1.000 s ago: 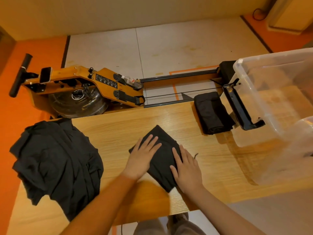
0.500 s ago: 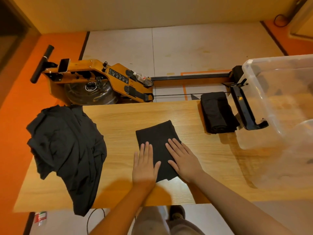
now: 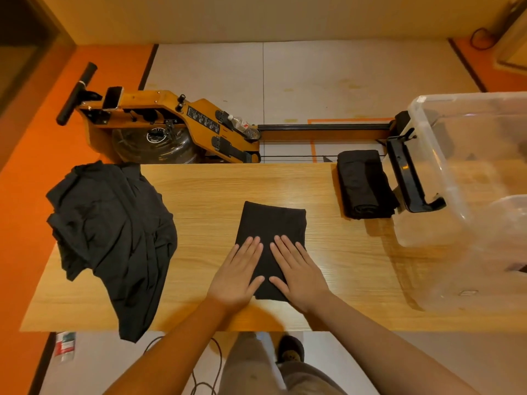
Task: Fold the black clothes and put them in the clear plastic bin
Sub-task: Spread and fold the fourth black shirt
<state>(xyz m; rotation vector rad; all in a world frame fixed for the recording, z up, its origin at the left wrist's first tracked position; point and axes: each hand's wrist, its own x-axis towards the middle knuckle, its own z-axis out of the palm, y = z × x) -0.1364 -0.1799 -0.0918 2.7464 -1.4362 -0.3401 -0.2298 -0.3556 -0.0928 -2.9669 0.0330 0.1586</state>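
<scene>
A black garment [image 3: 272,223], folded into a smooth, soft rectangle, is laid on the middle of the counter [image 3: 256,183], nearer its near edge. It is pressed flat by both hands. The left hand [image 3: 238,276] and the right hand [image 3: 299,276] are laid side by side on its near half, palms down, fingers straight and slightly spread. The counter is seen as a long slab with a pale wood-grain surface. At its left end a crumpled heap of black clothes [image 3: 114,229] is spread in loose folds, with part hung over the near edge. At the far edge toward the right, a thick oblong bundle [image 3: 363,183] of black cloth is set just beside the clear plastic bin [image 3: 467,172], a glossy, round-cornered box by which the right end is taken up. Behind the far edge a rowing machine [image 3: 176,124] of orange wood with a round transparent tank is seen on the floor.
</scene>
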